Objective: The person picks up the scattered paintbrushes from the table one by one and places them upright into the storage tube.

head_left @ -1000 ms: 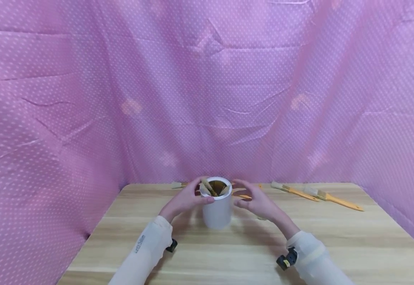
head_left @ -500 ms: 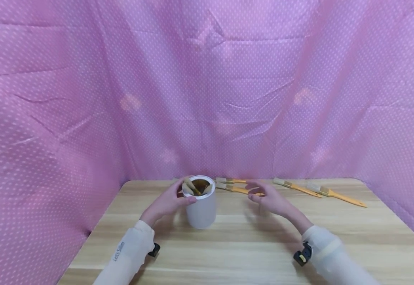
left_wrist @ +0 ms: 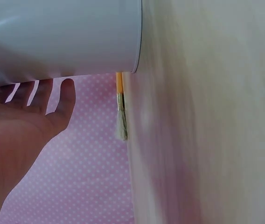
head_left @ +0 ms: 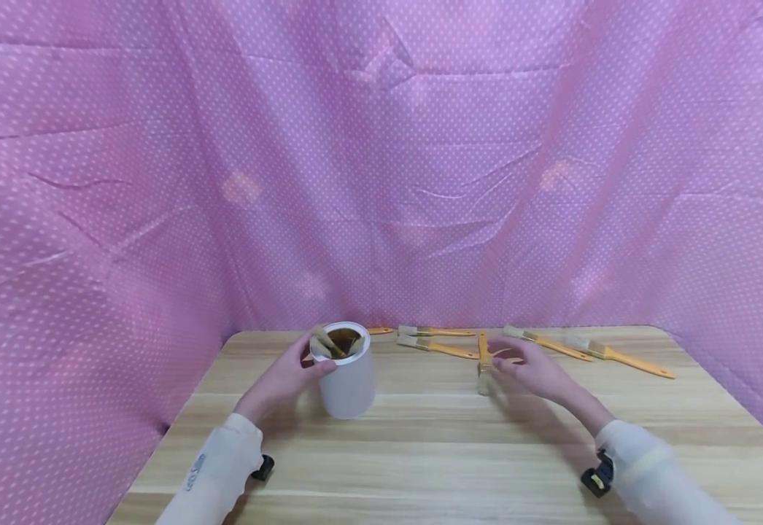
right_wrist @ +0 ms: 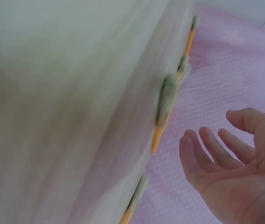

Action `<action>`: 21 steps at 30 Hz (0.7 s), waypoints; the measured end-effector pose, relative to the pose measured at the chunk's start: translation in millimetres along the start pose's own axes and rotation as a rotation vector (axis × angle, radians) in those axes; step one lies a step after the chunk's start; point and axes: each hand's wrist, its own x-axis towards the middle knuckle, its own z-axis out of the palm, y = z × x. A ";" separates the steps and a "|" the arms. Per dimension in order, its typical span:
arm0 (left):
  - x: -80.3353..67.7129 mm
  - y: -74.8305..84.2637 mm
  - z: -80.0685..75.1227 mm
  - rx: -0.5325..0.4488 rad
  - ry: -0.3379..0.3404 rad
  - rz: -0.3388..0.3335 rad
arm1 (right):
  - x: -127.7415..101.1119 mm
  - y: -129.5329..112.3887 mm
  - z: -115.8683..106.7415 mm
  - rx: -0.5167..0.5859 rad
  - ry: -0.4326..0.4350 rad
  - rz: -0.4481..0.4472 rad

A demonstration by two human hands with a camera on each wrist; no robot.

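Observation:
In the head view a white can (head_left: pixel 347 383) stands on the wooden table, its top uncovered and its inside brownish. Something tan and stick-like (head_left: pixel 326 341) leans against its rim; its kind is hard to make out. My left hand (head_left: pixel 286 375) grips the can near the top, thumb in front and fingers behind, and the left wrist view shows fingertips touching the white wall (left_wrist: pixel 62 37). On the right, my right hand (head_left: pixel 539 370) hovers beside a paintbrush (head_left: pixel 483 361) that points toward me. In the right wrist view its fingers (right_wrist: pixel 212 149) are loosely bent and hold nothing.
Two paintbrushes (head_left: pixel 437 347) lie at the back middle, and two more, such as this wide brush (head_left: pixel 624 359), at the back right. An orange handle (head_left: pixel 380 331) shows behind the can. Pink dotted cloth (head_left: pixel 381 182) hangs around the table (head_left: pixel 421 467).
The left hand and the can have moved left. My right hand has drawn away to the right, and the brushes behind the can and the one beside that hand have come into view.

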 end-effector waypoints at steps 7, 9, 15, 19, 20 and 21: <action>0.1 -3.6 -2.0 -0.004 -0.005 0.018 | -19.7 23.7 -39.1 -0.129 0.093 0.038; -1.2 -3.3 -2.2 -0.003 -0.002 0.016 | -25.5 31.0 -51.1 -0.164 0.112 0.055; -1.9 -2.9 0.2 -0.032 -0.006 0.019 | -44.2 63.9 -92.4 -0.311 0.197 0.064; 0.2 -4.3 2.2 -0.018 0.000 0.025 | -59.0 83.8 -122.8 -0.378 0.196 0.148; 0.8 -4.3 2.6 -0.007 0.004 0.026 | -62.7 87.4 -129.6 -0.391 0.183 0.173; 1.2 -4.0 3.1 -0.001 0.010 0.022 | -66.3 91.0 -135.5 -0.404 0.173 0.191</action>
